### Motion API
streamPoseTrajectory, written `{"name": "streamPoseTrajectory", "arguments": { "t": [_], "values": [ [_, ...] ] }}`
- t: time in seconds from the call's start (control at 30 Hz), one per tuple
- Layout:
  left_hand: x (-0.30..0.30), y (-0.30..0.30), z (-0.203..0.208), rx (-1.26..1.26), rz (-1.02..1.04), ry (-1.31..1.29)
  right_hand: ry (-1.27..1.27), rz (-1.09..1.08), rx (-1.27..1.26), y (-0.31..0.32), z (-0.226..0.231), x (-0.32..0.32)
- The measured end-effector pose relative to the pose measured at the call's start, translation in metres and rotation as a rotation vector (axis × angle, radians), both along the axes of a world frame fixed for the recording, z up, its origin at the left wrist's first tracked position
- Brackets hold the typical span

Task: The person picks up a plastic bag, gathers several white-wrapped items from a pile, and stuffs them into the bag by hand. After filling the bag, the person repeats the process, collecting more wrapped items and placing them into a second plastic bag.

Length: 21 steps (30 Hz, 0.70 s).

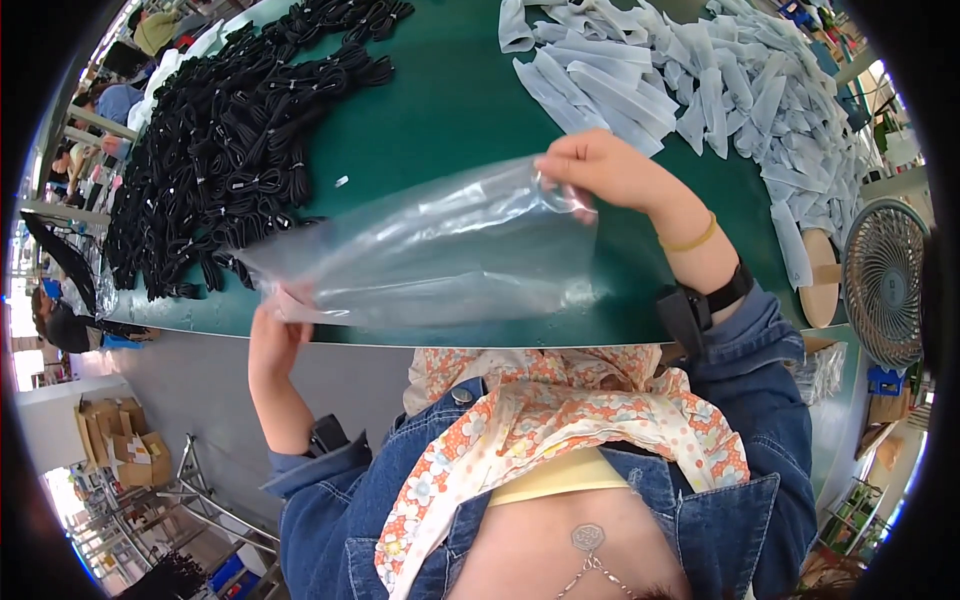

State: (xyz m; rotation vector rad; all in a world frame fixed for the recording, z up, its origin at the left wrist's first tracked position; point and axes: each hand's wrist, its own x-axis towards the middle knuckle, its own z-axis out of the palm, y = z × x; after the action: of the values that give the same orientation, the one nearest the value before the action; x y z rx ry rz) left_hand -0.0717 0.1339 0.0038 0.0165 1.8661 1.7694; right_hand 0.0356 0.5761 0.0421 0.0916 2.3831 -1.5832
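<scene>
A large clear plastic bag (pixel 430 250) is stretched over the near part of the green table (pixel 430 90). My left hand (pixel 287 308) is closed on its lower left corner, with the fingers partly behind the film. At the bag's upper right end, my right hand (pixel 595 172) pinches the edge between thumb and fingers. The bag looks flat, and I make out nothing inside it. Bundled black cords (pixel 235 150) are heaped beyond my left hand. Past my right hand lies a pile of frosted, whitish sleeves or small bags (pixel 720 85).
A grey round fan (pixel 886 285) stands at the table's right end, beside a tan oval board (pixel 818 280). One small white piece (pixel 342 181) lies near the cords. Cardboard boxes (pixel 125 440) and a metal frame (pixel 215 500) are at the lower left. Other people sit beyond the table's left side.
</scene>
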Motion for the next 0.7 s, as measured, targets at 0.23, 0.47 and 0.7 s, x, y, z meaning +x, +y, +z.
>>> {"name": "streamPoseTrajectory", "arguments": {
  "t": [0.23,0.47,0.7],
  "values": [
    [0.010,0.094,0.039,-0.388,0.388,1.344,-0.111,-0.614,-0.480,-0.003,-0.044,0.027],
    [0.101,0.247,-0.038,-0.611,-0.460,1.263,0.102,-0.694,-0.529,-0.027,-0.073,0.060],
    [0.067,0.244,-0.055,-0.632,-0.699,1.268,0.129,-0.846,0.124,-0.015,-0.062,0.101]
  ]
}}
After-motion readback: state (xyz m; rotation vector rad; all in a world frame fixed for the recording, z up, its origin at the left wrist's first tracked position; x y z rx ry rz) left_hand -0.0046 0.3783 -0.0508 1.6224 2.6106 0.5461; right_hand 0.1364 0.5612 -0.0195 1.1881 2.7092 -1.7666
